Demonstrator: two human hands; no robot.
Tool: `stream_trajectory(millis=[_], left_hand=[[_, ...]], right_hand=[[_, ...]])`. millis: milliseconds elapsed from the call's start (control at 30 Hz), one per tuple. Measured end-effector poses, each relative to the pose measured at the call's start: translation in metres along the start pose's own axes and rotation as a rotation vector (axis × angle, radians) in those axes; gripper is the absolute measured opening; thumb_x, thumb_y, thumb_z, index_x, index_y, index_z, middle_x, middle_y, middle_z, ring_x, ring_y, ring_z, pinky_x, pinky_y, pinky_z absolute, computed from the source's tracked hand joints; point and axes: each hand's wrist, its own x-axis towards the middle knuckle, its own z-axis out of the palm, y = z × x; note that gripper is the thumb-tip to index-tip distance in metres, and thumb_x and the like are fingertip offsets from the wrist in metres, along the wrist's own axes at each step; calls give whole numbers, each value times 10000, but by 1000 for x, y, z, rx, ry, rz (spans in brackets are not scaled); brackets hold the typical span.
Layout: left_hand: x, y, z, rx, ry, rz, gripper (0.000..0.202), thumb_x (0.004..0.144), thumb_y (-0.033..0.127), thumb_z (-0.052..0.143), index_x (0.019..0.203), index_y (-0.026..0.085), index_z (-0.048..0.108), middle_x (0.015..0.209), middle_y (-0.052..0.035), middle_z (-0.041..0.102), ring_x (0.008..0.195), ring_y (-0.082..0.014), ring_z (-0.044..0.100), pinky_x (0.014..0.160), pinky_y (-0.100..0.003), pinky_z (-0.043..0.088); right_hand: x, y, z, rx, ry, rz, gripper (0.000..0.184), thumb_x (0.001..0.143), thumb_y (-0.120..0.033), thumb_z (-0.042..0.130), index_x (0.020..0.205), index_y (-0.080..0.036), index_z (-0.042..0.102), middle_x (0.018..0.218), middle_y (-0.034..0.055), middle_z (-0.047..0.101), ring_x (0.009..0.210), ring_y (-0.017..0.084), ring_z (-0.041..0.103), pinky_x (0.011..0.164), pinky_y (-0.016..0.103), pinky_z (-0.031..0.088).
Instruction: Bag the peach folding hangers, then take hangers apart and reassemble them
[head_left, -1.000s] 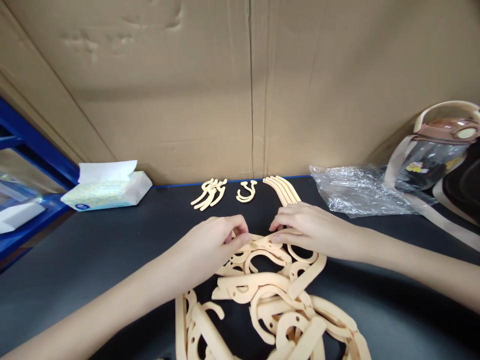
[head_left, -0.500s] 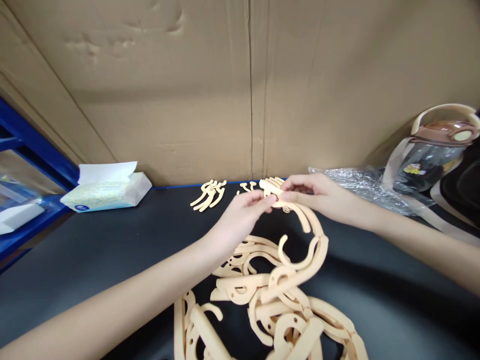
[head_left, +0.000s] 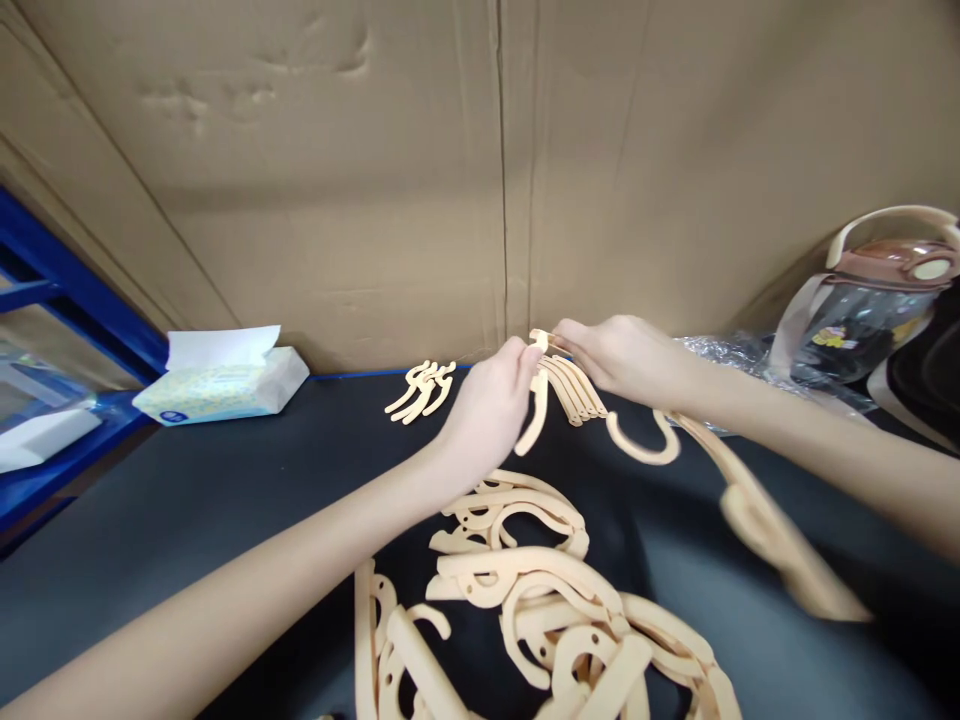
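Note:
At the far side of the table my left hand [head_left: 487, 410] is closed, thumb and fingers pinching a curved beige hanger arm [head_left: 531, 420] that hangs below them. Close to its right, my right hand [head_left: 626, 355] is also closed and grips one end of a beige plastic folding hanger; that end is mostly covered by the fingers. The folding hanger's hook [head_left: 646, 455] shows below the right wrist, while its other arm [head_left: 772, 540] hangs toward the lower right, blurred. Just below the right fingertips lie several loose hanger arms [head_left: 576, 388] in a row.
Folding hangers [head_left: 540, 565] are heaped across the near middle of the black table. Loose hooks [head_left: 421, 392] lie at the back, left of my hands. A tissue pack [head_left: 225, 385] stands left; clear plastic wrap [head_left: 735, 375] and a water bottle [head_left: 862, 320] are right.
My right hand has turned over, and the folding hanger has swung from above the heap out to the right. A curved arm now hangs from my left hand, uncovering the row of loose arms.

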Motion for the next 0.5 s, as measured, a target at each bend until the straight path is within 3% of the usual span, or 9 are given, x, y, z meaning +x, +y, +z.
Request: stream_trajectory(millis=[67,133,233,367,433,500], left_hand=[[-4,-6,0,50,-37,-6,291,996,319,368,720,227,388,595,50,422,555,-146,417,577,-276,288],[-1,-17,-9,93,-68,-30,309,983,352,383,707,222,427,603,43,465,564,-148,461,581,-269,316],[18,-43,-42,179,-35,-120,340,934,383,452,653,202,513,622,17,551,619,-162,516,607,-270,346],[43,-87,-82,292,40,-274,331,846,432,541,641,189,633,646,-27,650,676,-210,582,639,-291,377],[46,-101,-87,326,64,-332,302,790,455,601,657,190,658,699,-56,687,746,-251,621,687,-312,407],[42,-104,-82,338,117,-359,304,760,483,631,788,186,689,865,-95,722,906,-302,634,779,-346,431]], right_hand=[[4,14,-3,417,-15,113,198,962,-287,446,824,-193,552,554,-35,499,412,102,415,449,257,280],[6,26,-9,612,15,193,238,985,-313,380,851,-202,542,543,-52,472,388,96,421,429,245,316],[6,37,-19,775,64,300,201,951,-267,430,869,-192,596,499,-47,465,398,101,432,414,233,324],[5,39,-20,1019,243,439,171,888,-180,490,890,-151,659,501,-35,475,443,90,411,405,202,317],[8,38,-16,1090,305,475,192,884,-168,458,931,-149,643,531,-42,464,443,84,387,377,190,291],[12,37,-9,1138,375,503,163,872,-157,447,900,-166,608,578,-38,472,442,77,384,359,185,281]])
